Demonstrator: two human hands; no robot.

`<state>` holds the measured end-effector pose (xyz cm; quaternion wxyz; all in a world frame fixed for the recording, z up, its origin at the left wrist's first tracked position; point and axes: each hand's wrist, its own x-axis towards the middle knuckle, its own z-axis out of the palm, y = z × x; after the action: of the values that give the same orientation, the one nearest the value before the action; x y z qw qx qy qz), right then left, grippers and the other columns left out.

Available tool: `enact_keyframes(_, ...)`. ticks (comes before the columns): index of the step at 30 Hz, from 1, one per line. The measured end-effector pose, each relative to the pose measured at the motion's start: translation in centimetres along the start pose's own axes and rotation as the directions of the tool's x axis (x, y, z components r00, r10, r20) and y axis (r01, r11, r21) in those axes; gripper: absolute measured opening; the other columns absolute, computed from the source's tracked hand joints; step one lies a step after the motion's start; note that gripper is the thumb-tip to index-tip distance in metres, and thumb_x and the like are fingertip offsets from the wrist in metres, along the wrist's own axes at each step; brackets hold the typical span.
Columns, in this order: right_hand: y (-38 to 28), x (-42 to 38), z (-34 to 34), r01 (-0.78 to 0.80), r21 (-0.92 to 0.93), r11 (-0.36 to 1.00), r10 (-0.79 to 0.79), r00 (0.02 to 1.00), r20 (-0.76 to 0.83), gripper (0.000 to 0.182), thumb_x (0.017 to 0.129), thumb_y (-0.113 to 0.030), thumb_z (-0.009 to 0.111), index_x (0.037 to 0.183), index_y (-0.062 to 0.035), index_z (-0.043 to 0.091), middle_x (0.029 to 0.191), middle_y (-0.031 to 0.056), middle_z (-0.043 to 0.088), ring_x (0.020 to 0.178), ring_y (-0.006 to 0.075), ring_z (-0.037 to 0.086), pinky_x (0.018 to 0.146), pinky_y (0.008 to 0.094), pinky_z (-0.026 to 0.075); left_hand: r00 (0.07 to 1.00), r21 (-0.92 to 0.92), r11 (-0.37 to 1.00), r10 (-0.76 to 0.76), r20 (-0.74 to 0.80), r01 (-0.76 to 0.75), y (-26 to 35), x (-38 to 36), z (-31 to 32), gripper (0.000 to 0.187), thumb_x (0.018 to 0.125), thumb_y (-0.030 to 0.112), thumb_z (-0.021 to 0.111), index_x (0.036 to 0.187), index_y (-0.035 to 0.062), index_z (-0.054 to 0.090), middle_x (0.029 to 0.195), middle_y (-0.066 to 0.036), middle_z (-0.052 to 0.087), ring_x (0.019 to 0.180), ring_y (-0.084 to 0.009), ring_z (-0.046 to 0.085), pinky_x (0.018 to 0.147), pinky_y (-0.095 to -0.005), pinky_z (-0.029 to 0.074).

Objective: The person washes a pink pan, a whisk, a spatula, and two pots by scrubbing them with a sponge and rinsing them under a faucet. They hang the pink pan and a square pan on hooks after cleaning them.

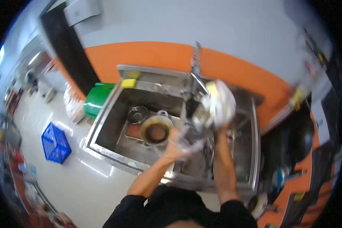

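Observation:
My left hand (175,146) is over the middle of the metal sink (102,131), holding a translucent, pale plastic bag (190,141). My right hand (221,129) grips the lower part of a blurred white and yellow bundle (221,104), raised over the right basin. The two held things meet or overlap near the black faucet part (191,106). A pot (155,131) with brown residue sits in the left basin beside a small metal bowl (137,114). Motion blur hides the finger details.
A yellow sponge (128,83) lies on the sink's back left ledge. Left of the sink stands a green bin (98,100), and a blue basket (56,143) is on the floor. A black wok (300,138) is at the right.

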<state>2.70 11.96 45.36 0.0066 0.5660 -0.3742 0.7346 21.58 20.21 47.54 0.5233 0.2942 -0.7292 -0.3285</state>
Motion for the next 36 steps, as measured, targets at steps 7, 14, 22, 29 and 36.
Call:
enact_keyframes(7,0.3,-8.4,0.0,-0.417,0.351,0.838,0.455,0.89,-0.028,0.034,0.089,-0.019,0.037,0.11,0.005,0.05,0.096,0.0142,0.054,0.084,0.0263,0.053,0.075,0.0362,0.042,0.939,-0.118,0.991,-0.103,-0.327,0.067,-0.3,0.9,1.9,0.025,0.064,0.011,0.072,0.084,-0.0012,0.063,0.068,-0.005,0.063,0.055,-0.0118,0.057,0.055,-0.0259,0.046)
enact_keyframes(14,-1.1,-4.4,0.6,-0.086,-0.273,0.958,0.083,0.996,-0.023,0.04,0.089,-0.016,0.041,0.124,0.0033,0.041,0.121,0.0193,0.047,0.111,0.0332,0.047,0.096,0.0392,0.035,0.967,0.017,0.998,-0.058,-0.247,0.064,1.4,0.5,3.5,0.023,0.065,0.007,0.072,0.084,-0.0016,0.063,0.068,-0.006,0.064,0.057,-0.0109,0.059,0.057,-0.0257,0.047)
enact_keyframes(22,6.5,-13.4,-2.6,-0.645,0.746,-0.165,0.559,0.563,0.609,0.051,0.085,-0.047,0.05,0.112,-0.0041,0.053,0.098,0.008,0.06,0.09,0.0214,0.056,0.082,0.0352,0.046,0.923,0.085,0.923,0.364,0.122,-0.375,0.5,-2.3,2.8,0.017,0.06,0.005,0.073,0.069,0.0005,0.059,0.06,-0.007,0.06,0.05,-0.0206,0.062,0.046,-0.0276,0.047)
enact_keyframes(29,7.9,-7.1,-3.0,-0.459,0.691,-0.558,0.388,0.592,0.707,0.03,0.086,-0.029,0.052,0.098,-0.0017,0.051,0.079,0.0044,0.055,0.074,0.0163,0.053,0.07,0.0312,0.045,0.888,0.274,0.853,0.379,0.26,-0.444,-3.4,-7.6,-0.2,0.021,0.055,0.012,0.072,0.065,0.0063,0.054,0.056,-0.006,0.051,0.049,-0.0214,0.052,0.046,-0.0333,0.041)
enact_keyframes(36,12.1,-4.8,-4.7,-0.489,0.768,-0.413,0.574,0.515,0.636,0.016,0.084,-0.019,0.052,0.077,-0.0085,0.043,0.062,-0.0003,0.043,0.055,0.0123,0.044,0.054,0.0276,0.04,0.889,0.494,0.753,0.268,0.371,-0.434,-3.9,-8.8,-4.4,0.021,0.046,0.012,0.063,0.063,0.0068,0.051,0.065,-0.006,0.05,0.06,-0.0261,0.05,0.056,-0.0394,0.04)
